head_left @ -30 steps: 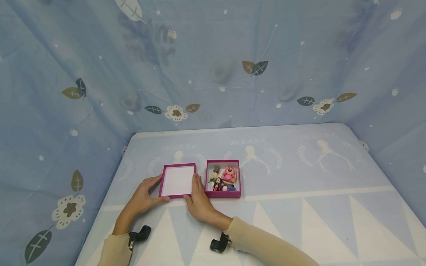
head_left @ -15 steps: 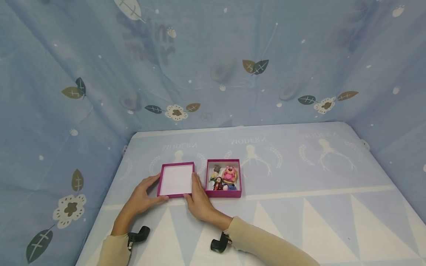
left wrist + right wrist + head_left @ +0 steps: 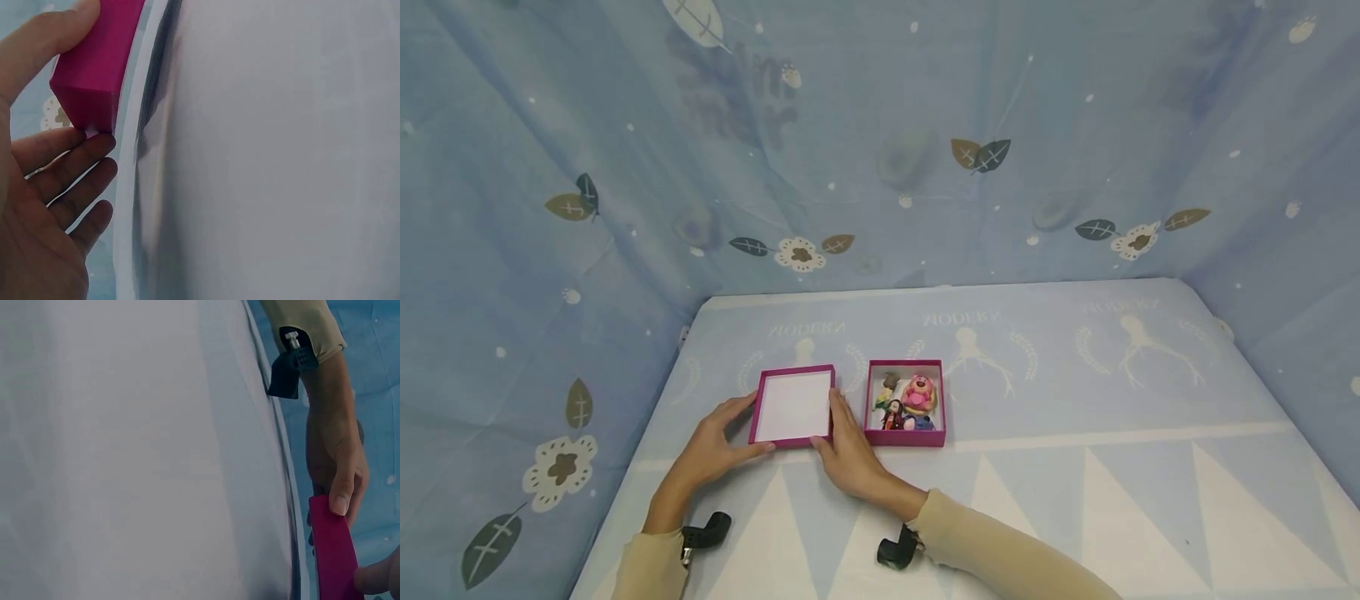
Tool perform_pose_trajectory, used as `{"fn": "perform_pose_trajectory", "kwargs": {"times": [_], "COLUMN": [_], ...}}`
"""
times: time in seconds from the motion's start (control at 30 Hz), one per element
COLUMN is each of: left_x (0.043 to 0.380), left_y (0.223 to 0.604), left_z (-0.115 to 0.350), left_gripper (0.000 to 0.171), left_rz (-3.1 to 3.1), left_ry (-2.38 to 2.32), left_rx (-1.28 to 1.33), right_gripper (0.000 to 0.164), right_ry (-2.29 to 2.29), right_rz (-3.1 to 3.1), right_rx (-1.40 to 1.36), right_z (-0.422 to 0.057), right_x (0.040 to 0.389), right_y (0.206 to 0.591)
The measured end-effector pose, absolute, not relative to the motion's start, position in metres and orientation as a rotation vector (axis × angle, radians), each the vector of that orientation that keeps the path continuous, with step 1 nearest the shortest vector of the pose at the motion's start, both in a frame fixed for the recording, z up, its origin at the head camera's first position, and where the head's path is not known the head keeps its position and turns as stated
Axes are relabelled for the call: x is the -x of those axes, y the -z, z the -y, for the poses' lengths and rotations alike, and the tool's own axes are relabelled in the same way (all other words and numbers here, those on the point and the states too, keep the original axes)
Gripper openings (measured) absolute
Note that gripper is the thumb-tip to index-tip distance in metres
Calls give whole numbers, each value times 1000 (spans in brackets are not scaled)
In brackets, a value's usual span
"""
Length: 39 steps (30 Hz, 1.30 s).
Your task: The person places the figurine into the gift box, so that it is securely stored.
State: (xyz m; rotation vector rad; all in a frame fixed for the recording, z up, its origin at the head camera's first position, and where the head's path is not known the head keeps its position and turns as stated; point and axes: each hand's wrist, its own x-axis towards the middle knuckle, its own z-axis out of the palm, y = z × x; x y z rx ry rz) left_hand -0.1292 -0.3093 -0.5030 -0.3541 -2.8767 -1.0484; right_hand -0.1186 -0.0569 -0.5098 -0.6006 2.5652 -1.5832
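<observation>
A magenta box lid with a white inside (image 3: 793, 406) lies hollow side up on the table in the head view. My left hand (image 3: 711, 446) holds its near left corner, thumb on the front wall and fingers at the left side. The right hand (image 3: 853, 458) has its fingers along the lid's right wall and its thumb by the front corner. Close to the right stands a magenta box (image 3: 905, 439) with several small figures, among them a pink bear (image 3: 919, 393) and a dark-haired doll (image 3: 892, 414). Both wrist views show the lid's magenta wall (image 3: 97, 56) between thumb and fingers.
A pale blue patterned cloth (image 3: 1060, 375) covers the table. Patterned curtains (image 3: 880, 167) enclose the back and sides. Black wrist mounts (image 3: 898, 550) hang under both forearms. A narrow gap parts the lid from the box.
The lid has slid slightly left together with both hands, widening the gap to the box. The box and its figures have stayed in place.
</observation>
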Motion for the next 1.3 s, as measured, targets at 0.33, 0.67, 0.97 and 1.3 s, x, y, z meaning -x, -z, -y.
{"fn": "perform_pose_trajectory", "kwargs": {"times": [0.33, 0.67, 0.97, 1.3], "left_x": [127, 129, 133, 143], "left_y": [485, 468, 460, 454], "left_z": [308, 303, 297, 286], "left_gripper": [88, 84, 84, 86], "left_rz": [2821, 2742, 2703, 2670], "left_ry": [1074, 1058, 1068, 1055], "left_rx": [408, 470, 515, 552], "right_gripper": [72, 71, 72, 73], "right_ry": [1657, 1720, 1727, 1827], "right_rz": [-2501, -2451, -2438, -2405], "right_rx": [597, 634, 622, 636], "right_z": [49, 42, 33, 23], "right_x": [116, 116, 118, 124], "right_y": [494, 476, 463, 459]}}
